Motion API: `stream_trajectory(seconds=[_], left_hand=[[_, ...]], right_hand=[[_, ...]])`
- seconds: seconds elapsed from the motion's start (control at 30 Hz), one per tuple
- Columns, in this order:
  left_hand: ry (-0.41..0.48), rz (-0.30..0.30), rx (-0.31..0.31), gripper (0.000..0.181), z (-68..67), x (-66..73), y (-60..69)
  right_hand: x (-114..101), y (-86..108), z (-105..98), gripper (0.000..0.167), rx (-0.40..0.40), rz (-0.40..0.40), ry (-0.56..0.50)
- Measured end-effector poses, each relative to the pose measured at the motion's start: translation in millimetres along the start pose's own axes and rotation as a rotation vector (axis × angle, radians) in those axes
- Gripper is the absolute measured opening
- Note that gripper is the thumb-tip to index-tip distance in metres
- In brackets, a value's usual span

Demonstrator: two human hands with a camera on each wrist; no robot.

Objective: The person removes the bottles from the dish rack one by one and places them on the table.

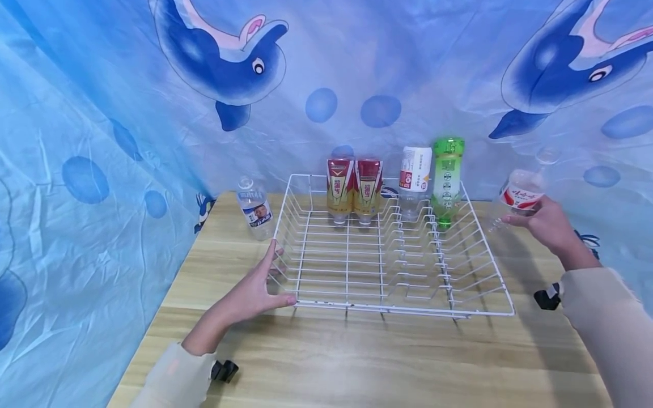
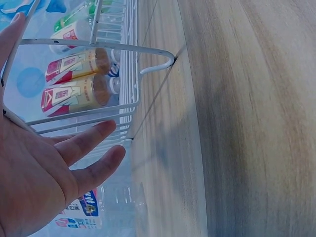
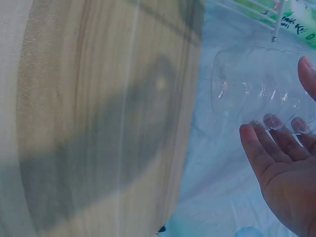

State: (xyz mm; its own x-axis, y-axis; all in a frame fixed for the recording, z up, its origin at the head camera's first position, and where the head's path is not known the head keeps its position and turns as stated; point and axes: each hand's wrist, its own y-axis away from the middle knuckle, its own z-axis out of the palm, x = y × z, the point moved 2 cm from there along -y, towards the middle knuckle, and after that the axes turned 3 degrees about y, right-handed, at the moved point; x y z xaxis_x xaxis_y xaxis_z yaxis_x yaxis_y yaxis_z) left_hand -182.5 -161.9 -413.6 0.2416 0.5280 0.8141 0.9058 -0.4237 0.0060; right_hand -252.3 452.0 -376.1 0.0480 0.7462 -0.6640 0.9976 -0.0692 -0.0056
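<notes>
My left hand (image 1: 252, 292) touches the front left corner of the white wire rack (image 1: 408, 309), thumb on the front rail and fingers extended along the side; the left wrist view shows this hand (image 2: 44, 168) too. On the right, my right hand (image 1: 551, 226) grips a clear bottle (image 1: 525, 192) with a red and white label, tilted beside the rack. Its fingers curl against the clear plastic (image 3: 252, 86) in the right wrist view. Two red and yellow bottles (image 1: 340, 184) (image 1: 368, 184), a white-labelled bottle (image 1: 415, 170) and a green bottle (image 1: 446, 181) stand neck down along the rack's back.
Outside the rack's back left side, another clear bottle (image 1: 257, 209) with a blue label stands cap up on the wooden table (image 1: 357, 357). A blue curtain (image 1: 331, 68) with dolphin pictures hangs behind the table and along its left side.
</notes>
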Motion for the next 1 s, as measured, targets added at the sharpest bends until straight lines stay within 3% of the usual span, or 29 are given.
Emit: stream_trajectory(seconds=[0.3,0.53,0.77,1.0], left_hand=[[-0.009,-0.014,0.002,0.131,0.8,0.8,1.2],[-0.02,-0.002,0.01,0.129,0.0,-0.5,0.9],[-0.019,-0.008,0.014,0.13,0.6,-1.6,1.5],[-0.034,-0.009,0.016,0.131,0.7,-0.7,1.9]], right_hand=[[15.1,-1.4,6.4,0.091,-0.009,0.011,-0.031],[15.7,-4.5,14.7,0.085,0.05,-0.008,0.003],[19.9,-6.6,22.1,0.094,0.025,0.012,-0.037],[23.5,-7.4,29.9,0.092,0.022,0.002,-0.03]])
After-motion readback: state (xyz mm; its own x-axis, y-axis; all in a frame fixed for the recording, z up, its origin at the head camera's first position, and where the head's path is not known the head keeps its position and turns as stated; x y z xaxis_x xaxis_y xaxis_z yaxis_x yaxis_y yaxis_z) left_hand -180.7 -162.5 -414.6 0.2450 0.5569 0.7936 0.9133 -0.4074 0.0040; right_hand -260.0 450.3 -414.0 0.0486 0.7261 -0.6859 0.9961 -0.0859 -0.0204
